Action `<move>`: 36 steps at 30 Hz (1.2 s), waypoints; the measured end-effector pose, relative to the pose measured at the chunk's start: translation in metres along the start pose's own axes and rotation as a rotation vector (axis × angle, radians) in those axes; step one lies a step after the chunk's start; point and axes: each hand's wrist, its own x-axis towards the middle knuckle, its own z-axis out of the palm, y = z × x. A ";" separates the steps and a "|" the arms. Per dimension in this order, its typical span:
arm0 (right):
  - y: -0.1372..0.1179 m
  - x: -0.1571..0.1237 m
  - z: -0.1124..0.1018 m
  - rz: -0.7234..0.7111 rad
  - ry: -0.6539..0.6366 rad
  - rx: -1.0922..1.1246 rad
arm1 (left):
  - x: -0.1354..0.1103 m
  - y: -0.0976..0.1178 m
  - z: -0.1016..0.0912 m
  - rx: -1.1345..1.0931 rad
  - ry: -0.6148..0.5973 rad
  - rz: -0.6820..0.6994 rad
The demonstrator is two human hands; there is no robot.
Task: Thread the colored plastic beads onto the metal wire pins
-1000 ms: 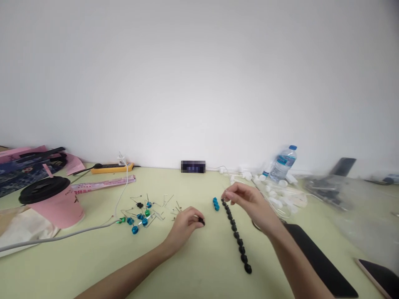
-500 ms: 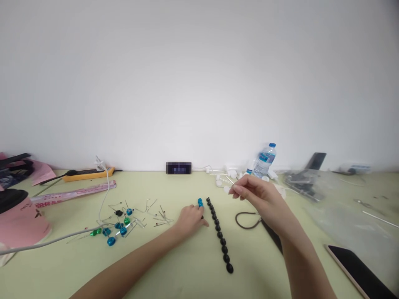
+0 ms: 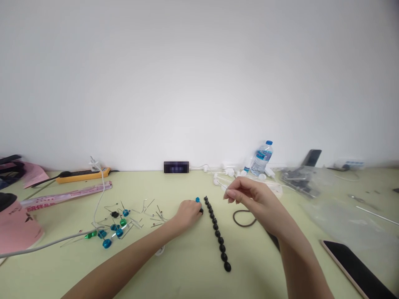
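Observation:
My left hand [image 3: 188, 214] rests on the table with its fingers curled in. At its fingertips are a blue bead [image 3: 197, 199] and a black bead [image 3: 201, 211]; what lies under the fingers is hidden. Just right of it, a row of black beads [image 3: 217, 234], larger toward me, runs down the table. Raised above the table, my right hand [image 3: 247, 197] pinches a thin, pale metal pin [image 3: 222, 185] between thumb and forefinger. Below that hand lies a dark cord loop [image 3: 244, 218].
To the left are blue and green beads [image 3: 107, 243] among bent wires, a white cable [image 3: 62, 238] and a pink cup [image 3: 18, 226]. At the back stand a small display [image 3: 176, 167] and a water bottle [image 3: 262, 160]. A phone [image 3: 352, 265] and a clear bag [image 3: 336, 224] lie right.
The view has shifted slightly. My left thumb, stretched out before, is now tucked in by the black bead. My right hand still pinches the pin. A small round white item now shows below my left forearm.

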 end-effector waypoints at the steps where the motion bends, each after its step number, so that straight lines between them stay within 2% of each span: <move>1: 0.000 0.000 0.000 0.002 -0.004 -0.005 | 0.001 0.001 0.000 0.009 0.002 0.002; 10: 0.000 0.001 0.001 0.026 -0.006 -0.034 | 0.002 0.006 -0.012 0.023 0.025 0.085; 15: 0.002 0.002 0.001 0.028 -0.005 -0.027 | 0.004 0.006 -0.011 0.040 0.004 0.171; 19: 0.002 0.003 0.004 0.024 -0.026 -0.034 | 0.005 0.006 -0.010 0.037 0.003 0.186; 22: 0.003 0.005 0.005 0.015 -0.056 -0.037 | -0.002 0.005 -0.016 0.017 0.014 0.175; 26: 0.006 0.007 0.006 0.011 -0.108 -0.053 | -0.029 -0.004 -0.035 -0.067 0.095 0.156; 29: 0.008 0.008 0.006 0.023 -0.140 -0.056 | -0.055 -0.025 -0.058 -0.145 0.213 0.091; 31: 0.008 0.008 0.008 0.027 -0.147 -0.055 | -0.071 -0.050 -0.079 -0.135 0.296 0.004; 34: 0.006 0.008 0.012 0.035 -0.166 -0.060 | -0.093 -0.100 -0.113 -0.102 0.472 -0.201; 36: 0.003 0.009 0.015 0.049 -0.187 -0.071 | -0.106 -0.137 -0.129 -0.075 0.501 -0.292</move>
